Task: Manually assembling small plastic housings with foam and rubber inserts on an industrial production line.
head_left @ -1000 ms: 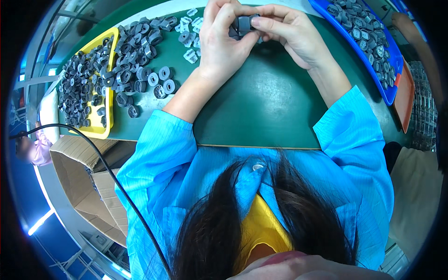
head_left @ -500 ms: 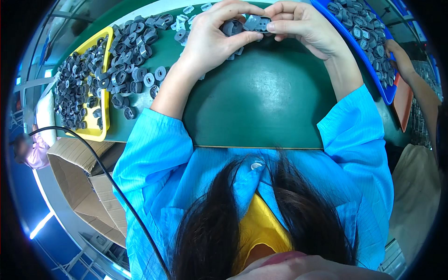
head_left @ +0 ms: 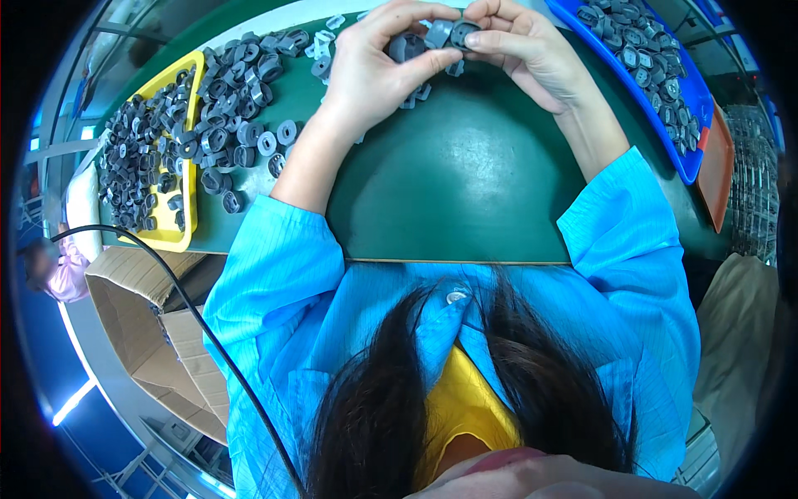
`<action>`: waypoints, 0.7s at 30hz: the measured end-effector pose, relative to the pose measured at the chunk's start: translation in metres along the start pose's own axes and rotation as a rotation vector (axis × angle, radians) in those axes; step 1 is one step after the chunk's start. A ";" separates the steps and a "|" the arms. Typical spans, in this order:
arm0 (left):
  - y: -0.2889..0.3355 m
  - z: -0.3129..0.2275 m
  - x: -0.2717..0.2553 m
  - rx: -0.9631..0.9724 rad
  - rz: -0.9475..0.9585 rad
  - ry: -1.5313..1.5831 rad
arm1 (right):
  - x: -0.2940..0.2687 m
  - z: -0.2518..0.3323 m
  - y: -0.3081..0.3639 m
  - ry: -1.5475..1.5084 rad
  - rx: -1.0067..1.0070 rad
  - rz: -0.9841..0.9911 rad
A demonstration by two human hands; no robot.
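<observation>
Left hand (head_left: 371, 65) shifted — holding grey part (head_left: 406, 48)

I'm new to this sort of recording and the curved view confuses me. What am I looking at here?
There is no machine here: these are a person's bare left hand and right hand. The camera sits on the person's head and looks down; its fisheye lens bends straight edges, and left in the picture is the person's left.

Between the fingers of both hands are small grey parts. On the green table, to the left, lie a loose grey pile and a yellow tray of similar pieces. Pale pieces lie near the left hand. To the right is a blue tray with more grey pieces.
</observation>
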State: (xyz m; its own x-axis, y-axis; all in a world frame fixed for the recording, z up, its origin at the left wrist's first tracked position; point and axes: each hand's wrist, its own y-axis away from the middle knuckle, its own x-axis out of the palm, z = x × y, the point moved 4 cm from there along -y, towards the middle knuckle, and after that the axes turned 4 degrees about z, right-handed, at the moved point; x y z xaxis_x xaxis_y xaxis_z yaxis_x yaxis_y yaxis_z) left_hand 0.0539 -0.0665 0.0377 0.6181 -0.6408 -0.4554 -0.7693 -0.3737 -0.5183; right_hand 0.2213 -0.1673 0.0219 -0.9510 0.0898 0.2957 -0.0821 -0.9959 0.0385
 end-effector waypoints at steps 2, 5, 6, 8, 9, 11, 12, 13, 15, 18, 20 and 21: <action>-0.001 -0.002 0.003 -0.006 0.010 -0.024 | -0.003 -0.007 0.003 -0.138 0.039 0.003; -0.005 -0.012 0.005 0.115 0.021 -0.168 | -0.008 -0.008 0.003 -0.147 0.063 0.027; -0.005 -0.014 0.005 0.113 0.024 -0.162 | -0.007 -0.006 0.003 -0.177 0.085 0.046; -0.003 -0.013 0.001 0.028 0.035 -0.020 | 0.002 0.003 0.005 -0.226 0.095 0.065; -0.003 -0.014 0.001 0.109 0.012 -0.046 | 0.005 0.004 0.006 -0.269 0.104 0.085; -0.001 -0.014 0.004 0.079 0.027 -0.066 | 0.002 0.004 0.006 -0.194 0.070 0.074; 0.001 -0.013 0.006 0.046 0.043 -0.087 | 0.000 0.002 0.006 -0.121 0.038 0.064; 0.002 -0.014 0.007 0.043 0.043 -0.087 | -0.001 -0.001 0.006 -0.053 0.009 0.055; 0.006 -0.018 0.012 0.087 0.020 -0.241 | -0.002 -0.008 0.006 0.081 -0.045 0.037; 0.010 -0.014 0.018 0.165 -0.037 -0.296 | -0.001 -0.019 0.003 0.132 -0.083 -0.034; -0.002 -0.027 0.012 0.175 -0.073 -0.238 | 0.004 -0.002 0.001 0.000 -0.121 0.056; -0.007 -0.033 0.008 0.172 -0.100 -0.175 | 0.006 0.005 0.004 -0.086 -0.097 0.037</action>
State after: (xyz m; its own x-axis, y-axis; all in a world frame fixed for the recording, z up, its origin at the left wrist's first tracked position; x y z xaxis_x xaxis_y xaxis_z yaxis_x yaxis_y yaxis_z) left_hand 0.0591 -0.0913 0.0615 0.7197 -0.4752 -0.5061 -0.6734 -0.3005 -0.6754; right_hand 0.2163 -0.1710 0.0288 -0.9251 0.0499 0.3763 -0.0803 -0.9946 -0.0655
